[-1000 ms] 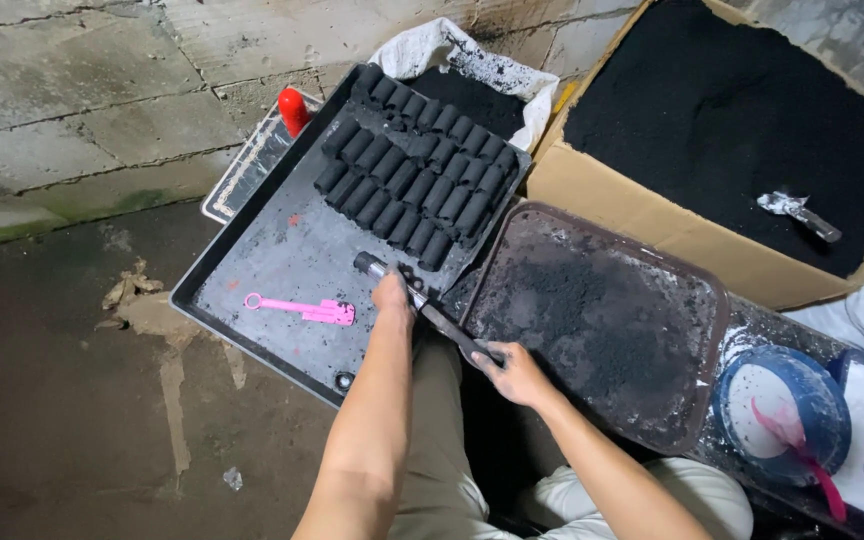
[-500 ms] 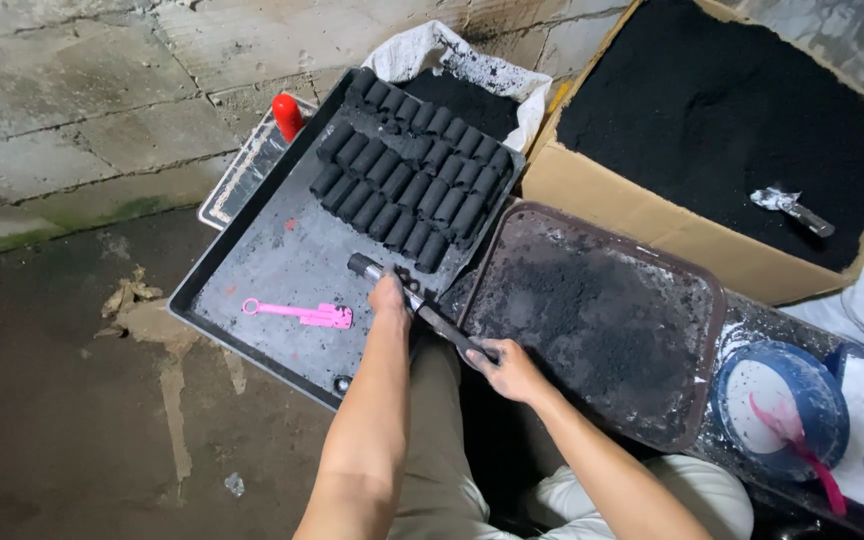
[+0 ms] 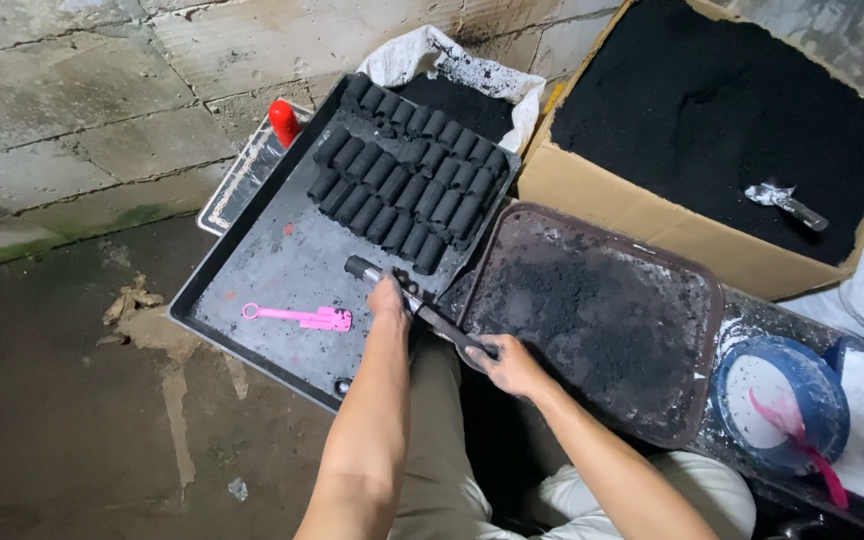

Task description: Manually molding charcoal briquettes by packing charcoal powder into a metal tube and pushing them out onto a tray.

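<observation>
— What is sitting around you?

— Rows of black briquettes (image 3: 407, 190) are lying on the black tray (image 3: 252, 300), a pink tool (image 3: 302, 317) near its front edge; a cardboard box (image 3: 652, 215) of black powder is standing beyond the dusty tray (image 3: 692, 300).

— And your hands?

— My left hand (image 3: 388, 297) and right hand (image 3: 512, 365) are gripping the metal press tool (image 3: 412, 300), lying across the black tray's corner, over a stained concrete floor (image 3: 62, 400).
</observation>
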